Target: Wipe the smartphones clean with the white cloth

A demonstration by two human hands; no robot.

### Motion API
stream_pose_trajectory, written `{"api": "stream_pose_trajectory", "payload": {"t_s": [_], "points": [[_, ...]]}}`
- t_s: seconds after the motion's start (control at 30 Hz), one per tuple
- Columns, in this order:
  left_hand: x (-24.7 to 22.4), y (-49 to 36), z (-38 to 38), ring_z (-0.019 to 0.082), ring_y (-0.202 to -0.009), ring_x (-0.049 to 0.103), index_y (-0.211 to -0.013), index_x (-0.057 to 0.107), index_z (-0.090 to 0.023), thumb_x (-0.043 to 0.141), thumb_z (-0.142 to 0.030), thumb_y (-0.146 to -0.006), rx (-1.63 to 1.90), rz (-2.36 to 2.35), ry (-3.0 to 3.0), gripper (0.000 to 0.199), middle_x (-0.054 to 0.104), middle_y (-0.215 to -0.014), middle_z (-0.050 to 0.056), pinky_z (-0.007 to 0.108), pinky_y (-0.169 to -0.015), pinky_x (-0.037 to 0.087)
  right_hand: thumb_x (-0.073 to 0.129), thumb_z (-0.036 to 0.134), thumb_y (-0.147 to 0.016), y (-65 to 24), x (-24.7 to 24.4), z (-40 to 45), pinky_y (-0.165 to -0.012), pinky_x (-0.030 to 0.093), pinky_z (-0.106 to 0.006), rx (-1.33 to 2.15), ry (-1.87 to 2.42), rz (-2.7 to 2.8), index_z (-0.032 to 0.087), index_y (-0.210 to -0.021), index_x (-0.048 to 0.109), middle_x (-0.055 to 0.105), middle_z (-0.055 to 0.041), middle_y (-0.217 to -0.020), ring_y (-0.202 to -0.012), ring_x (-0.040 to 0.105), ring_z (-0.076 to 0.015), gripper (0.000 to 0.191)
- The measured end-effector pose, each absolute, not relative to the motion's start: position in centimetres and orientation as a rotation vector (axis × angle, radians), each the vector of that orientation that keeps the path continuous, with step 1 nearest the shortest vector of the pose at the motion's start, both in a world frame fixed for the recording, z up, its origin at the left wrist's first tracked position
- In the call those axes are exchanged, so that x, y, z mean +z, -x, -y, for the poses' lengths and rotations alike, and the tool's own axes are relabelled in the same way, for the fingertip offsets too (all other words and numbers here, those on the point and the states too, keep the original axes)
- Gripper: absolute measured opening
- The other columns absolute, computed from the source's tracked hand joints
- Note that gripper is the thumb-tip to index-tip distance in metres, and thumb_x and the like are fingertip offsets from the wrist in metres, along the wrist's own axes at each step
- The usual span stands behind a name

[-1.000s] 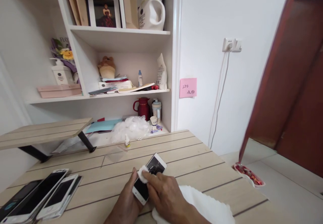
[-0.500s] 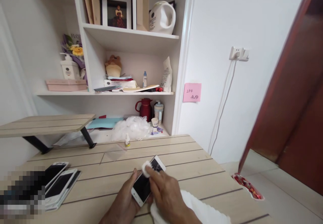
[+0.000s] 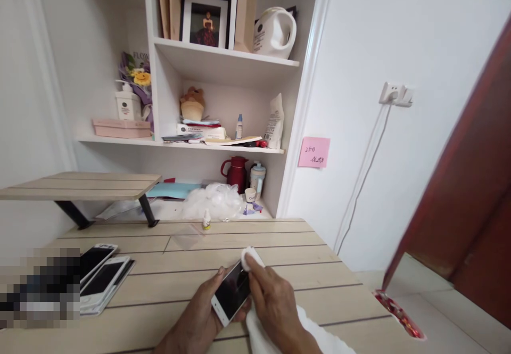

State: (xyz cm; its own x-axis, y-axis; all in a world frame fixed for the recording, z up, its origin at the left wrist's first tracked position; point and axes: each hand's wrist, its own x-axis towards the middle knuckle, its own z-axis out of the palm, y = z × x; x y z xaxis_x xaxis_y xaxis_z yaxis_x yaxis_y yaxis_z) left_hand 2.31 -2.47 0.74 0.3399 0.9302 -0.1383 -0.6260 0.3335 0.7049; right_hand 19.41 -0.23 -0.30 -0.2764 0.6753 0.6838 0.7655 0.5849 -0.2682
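Note:
A white smartphone with a dark screen lies tilted in my left hand, whose thumb rests along its left edge and whose fingers reach under it. My right hand pinches a small white cotton pad and presses it on the phone's upper end. The far top corner of the phone is partly covered by the pad and fingers. Beneath my right forearm a white cloth is spread on the wooden table.
Several phones are stacked at the left, partly blurred out. A small white bottle and a clear plastic bag lie toward the back. A raised wooden stand is at the far left, with shelves behind the table.
My right hand has slid the cotton pad up the screen to the phone's far end. My left hand keeps its hold on the phone. The view has turned slightly left.

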Motion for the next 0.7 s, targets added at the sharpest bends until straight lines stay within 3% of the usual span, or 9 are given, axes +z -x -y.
{"api": "stream_pose_trajectory", "payload": {"t_s": [0.1, 0.33, 0.53, 0.7], "points": [[0.6, -2.2, 2.5, 0.026, -0.086, 0.069, -0.117, 0.066, -0.014, 0.055, -0.043, -0.091, 1.074, -0.562, -0.660, 0.041, 0.074, -0.101, 0.016, 0.037, -0.076, 0.050, 0.033, 0.028, -0.103, -20.0, -0.3, -0.3, -0.061, 0.046, -0.024, -0.157, 1.195, 1.938, 0.022, -0.140, 0.050, 0.064, -0.0055, -0.076, -0.064, 0.063, -0.0173, 0.041], [0.4, -2.2, 2.3, 0.022, -0.086, 0.069, -0.100, 0.071, -0.014, 0.059, -0.036, -0.089, 1.148, -0.545, -0.553, 0.027, 0.075, -0.097, 0.010, 0.031, -0.078, 0.050, 0.034, 0.025, -0.100, -18.1, -0.2, 1.4, -0.057, 0.047, -0.025, -0.167, 0.986, 2.236, 0.026, -0.140, 0.050, 0.064, -0.0052, -0.076, -0.062, 0.063, -0.0185, 0.043], [0.4, -2.2, 2.4, 0.028, -0.091, 0.070, -0.123, 0.063, -0.014, 0.057, -0.042, -0.090, 1.090, -0.598, -0.617, 0.044, 0.073, -0.108, 0.016, 0.044, -0.088, 0.049, 0.034, 0.028, -0.103, -20.0, -0.2, -0.3, -0.063, 0.048, -0.024, -0.173, 1.229, 1.927, 0.022, -0.139, 0.051, 0.067, -0.0062, -0.078, -0.066, 0.065, -0.0173, 0.041], [0.5, -2.1, 2.0, 0.023, -0.089, 0.070, -0.110, 0.068, -0.015, 0.063, -0.038, -0.087, 1.171, -0.616, -0.498, 0.034, 0.076, -0.101, 0.010, 0.033, -0.082, 0.051, 0.040, 0.024, -0.099, -18.7, -0.4, 1.1, -0.064, 0.048, -0.023, -0.117, 1.082, 2.218, 0.026, -0.140, 0.049, 0.067, -0.0055, -0.083, -0.067, 0.065, -0.0167, 0.041]]}}
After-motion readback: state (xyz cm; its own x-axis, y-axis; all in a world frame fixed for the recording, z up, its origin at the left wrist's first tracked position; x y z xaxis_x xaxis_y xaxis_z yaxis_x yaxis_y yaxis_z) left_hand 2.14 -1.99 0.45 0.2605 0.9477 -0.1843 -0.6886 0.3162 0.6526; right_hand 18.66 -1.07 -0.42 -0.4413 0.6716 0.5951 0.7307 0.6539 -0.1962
